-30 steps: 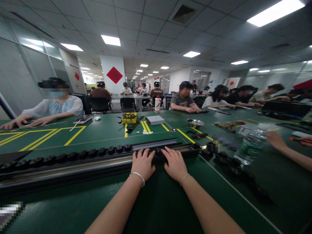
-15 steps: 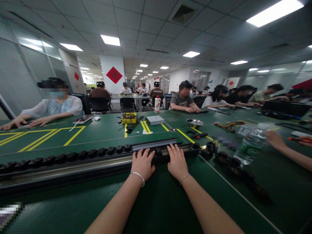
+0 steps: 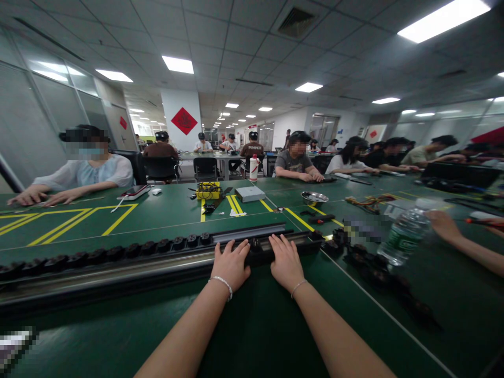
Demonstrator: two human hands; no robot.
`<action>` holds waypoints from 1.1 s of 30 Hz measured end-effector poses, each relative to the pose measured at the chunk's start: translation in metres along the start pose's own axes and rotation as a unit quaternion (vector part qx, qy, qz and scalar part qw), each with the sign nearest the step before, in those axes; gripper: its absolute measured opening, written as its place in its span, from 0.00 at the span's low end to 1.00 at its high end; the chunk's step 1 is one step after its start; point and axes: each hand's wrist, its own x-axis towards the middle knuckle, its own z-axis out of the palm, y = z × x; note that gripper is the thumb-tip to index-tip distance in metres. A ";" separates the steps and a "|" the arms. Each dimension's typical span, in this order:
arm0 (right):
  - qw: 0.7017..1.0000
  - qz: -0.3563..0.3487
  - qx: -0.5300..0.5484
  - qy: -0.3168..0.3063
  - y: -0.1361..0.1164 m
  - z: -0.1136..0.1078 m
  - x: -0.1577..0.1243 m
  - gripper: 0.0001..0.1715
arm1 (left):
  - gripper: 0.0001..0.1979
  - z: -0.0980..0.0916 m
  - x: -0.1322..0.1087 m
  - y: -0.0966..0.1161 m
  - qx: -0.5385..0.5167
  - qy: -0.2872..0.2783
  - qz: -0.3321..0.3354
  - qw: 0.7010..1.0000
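Observation:
A long black rail (image 3: pixel 118 275) with a shiny metal channel runs across the green table in front of me. My left hand (image 3: pixel 231 266) rests on the rail near its right part, fingers spread. Beside it, my right hand (image 3: pixel 286 260) lies over the same rail, its fingers stretched forward and apart. In the gap between the two hands a small black part (image 3: pixel 255 244) sits in the rail. Several black round knobbed parts (image 3: pixel 147 248) stand in a row along the rail's far side, left of my hands. What lies beneath my palms is hidden.
At right stand a water bottle (image 3: pixel 405 236) and a chain of black parts (image 3: pixel 394 283), near another person's hand (image 3: pixel 444 226). Farther back are a metal bowl (image 3: pixel 315 198), a grey box (image 3: pixel 250 195) and a yellow cable holder (image 3: pixel 208 190). Co-workers sit around the table.
My hands stay almost where they were on the rail. At the far left, a co-worker's hands have shifted slightly to the right. A standing person shows in the background.

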 end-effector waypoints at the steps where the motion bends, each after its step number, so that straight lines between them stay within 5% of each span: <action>1: 1.000 0.000 0.000 0.001 0.000 0.000 0.000 0.40 | 0.29 -0.001 0.000 0.000 -0.001 -0.005 0.003 1.000; 33: 1.000 -0.026 0.014 0.000 -0.005 -0.003 -0.003 0.34 | 0.32 0.002 0.007 0.005 0.001 -0.038 0.009 0.999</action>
